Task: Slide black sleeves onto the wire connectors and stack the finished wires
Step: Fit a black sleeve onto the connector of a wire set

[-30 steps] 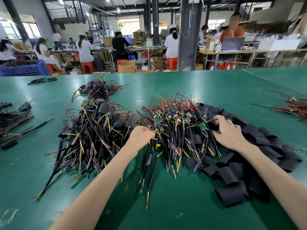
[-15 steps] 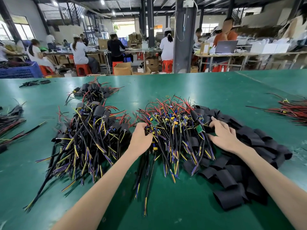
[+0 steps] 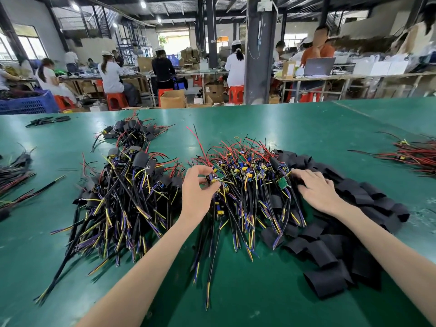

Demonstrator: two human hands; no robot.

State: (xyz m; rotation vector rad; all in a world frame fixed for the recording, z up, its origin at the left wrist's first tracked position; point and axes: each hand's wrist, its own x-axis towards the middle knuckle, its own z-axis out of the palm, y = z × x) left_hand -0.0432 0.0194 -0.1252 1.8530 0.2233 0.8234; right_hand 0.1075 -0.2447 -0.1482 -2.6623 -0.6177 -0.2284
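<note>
A heap of bare wire harnesses (image 3: 245,185) with small green boards, red leads and black cables lies in the middle of the green table (image 3: 259,291). My left hand (image 3: 198,190) pinches one connector (image 3: 215,178) at the heap's left edge. My right hand (image 3: 316,187) lies flat, fingers spread, where the heap meets the pile of flat black sleeves (image 3: 342,232) on the right. To the left lies the stack of sleeved wires (image 3: 122,192).
A smaller sleeved bundle (image 3: 132,133) lies behind the stack. More wires sit at the left edge (image 3: 14,171) and red-black leads at the right edge (image 3: 415,154). People work at benches beyond the table's far edge; a dark pillar (image 3: 258,55) stands behind.
My left hand has moved up from the cables to the connector end and now pinches a connector. My right hand has stayed on the sleeves, shifting slightly.
</note>
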